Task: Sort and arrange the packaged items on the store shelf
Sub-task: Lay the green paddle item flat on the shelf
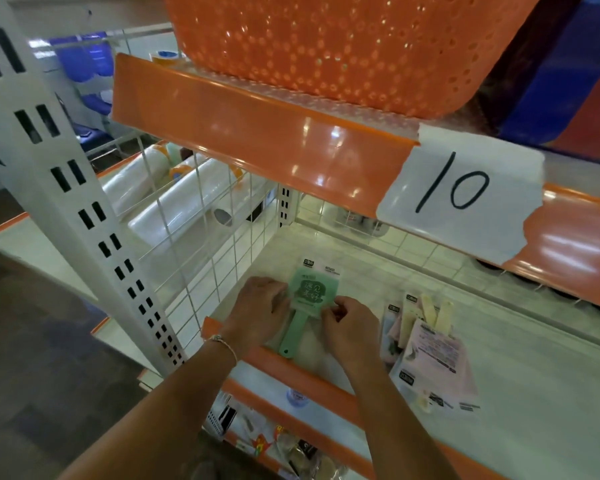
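A green packaged hand mirror (307, 299) lies flat on the white shelf (520, 382), handle toward the front edge, in the left corner beside the wire divider. My left hand (257, 310) rests on its left edge with fingers curled over the packaging. My right hand (350, 327) pinches the right edge of the clear wrapper. A loose pile of pink and cream packaged items (426, 344) lies on the shelf just right of my right hand.
A white wire grid divider (201, 258) walls the shelf's left side, with plastic rolls (174, 202) behind it. An orange shelf lip with a paper "10" sign (461, 192) hangs overhead under an orange basket (343, 46). Lower shelf goods (284, 441) show below.
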The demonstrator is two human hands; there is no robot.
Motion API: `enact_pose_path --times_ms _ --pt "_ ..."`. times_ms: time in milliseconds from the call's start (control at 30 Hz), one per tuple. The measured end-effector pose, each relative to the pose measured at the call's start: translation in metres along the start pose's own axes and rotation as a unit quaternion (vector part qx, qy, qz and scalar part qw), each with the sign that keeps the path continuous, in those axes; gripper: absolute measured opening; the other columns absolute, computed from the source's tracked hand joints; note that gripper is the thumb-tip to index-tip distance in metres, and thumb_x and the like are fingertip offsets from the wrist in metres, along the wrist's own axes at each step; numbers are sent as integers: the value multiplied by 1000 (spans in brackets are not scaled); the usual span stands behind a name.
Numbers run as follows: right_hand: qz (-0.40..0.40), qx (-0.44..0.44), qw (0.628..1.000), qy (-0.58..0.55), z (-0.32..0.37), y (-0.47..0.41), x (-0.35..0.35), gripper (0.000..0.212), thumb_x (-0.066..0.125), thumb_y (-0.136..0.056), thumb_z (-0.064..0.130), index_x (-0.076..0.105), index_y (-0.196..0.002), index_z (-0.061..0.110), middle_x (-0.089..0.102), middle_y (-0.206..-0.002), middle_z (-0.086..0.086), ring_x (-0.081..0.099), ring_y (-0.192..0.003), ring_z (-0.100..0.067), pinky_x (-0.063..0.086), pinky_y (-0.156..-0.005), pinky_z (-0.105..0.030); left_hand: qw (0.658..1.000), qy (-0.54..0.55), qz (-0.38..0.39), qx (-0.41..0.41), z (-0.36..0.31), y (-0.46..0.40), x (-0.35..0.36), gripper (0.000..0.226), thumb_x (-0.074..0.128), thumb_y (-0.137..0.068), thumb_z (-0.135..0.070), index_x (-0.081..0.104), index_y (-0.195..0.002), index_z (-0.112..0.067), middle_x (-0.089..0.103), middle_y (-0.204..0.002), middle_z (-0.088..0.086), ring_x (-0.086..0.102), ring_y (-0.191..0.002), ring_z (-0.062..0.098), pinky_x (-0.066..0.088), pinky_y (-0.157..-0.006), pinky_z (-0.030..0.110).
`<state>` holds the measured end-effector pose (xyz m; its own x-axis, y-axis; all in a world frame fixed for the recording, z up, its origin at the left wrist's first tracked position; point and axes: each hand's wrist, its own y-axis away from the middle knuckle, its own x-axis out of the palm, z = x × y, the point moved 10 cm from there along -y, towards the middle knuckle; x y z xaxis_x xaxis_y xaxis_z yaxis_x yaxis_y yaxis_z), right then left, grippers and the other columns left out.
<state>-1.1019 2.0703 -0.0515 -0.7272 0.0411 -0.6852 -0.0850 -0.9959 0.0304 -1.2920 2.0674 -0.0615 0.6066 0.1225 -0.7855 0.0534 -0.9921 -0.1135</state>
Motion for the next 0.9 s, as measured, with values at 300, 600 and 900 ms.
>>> enact_pose_path --times_ms 300,600,900 --pt "2 -27 1000 14 -2 1 11 20 62 -88 22 72 -86 5 72 -80 -8 65 -76 -25 52 -71 -35 992 -98 -81 9 1 7 -2 44 39 -87 -40 75 -85 -16 71 -97 -2 57 -112 27 44 -96 47" --pt "16 -53 998 33 -3 0 20 21 61 -89 26 75 -81 12 71 -75 -4 64 -69 -18 49 -63 -28 989 -108 -97 7 6 9 0 42 40 -87 -41 75 -82 -19 71 -94 -6 56 -112 21 39 -97 40" --pt "15 -67 997 39 -3 4 23 26 58 -90 26 69 -72 11 64 -68 -5 57 -64 -18 39 -58 -27 989 -109 -97 5 6 8 -2 40 42 -85 -38 75 -75 -17 71 -88 -5 59 -105 20 42 -93 40"
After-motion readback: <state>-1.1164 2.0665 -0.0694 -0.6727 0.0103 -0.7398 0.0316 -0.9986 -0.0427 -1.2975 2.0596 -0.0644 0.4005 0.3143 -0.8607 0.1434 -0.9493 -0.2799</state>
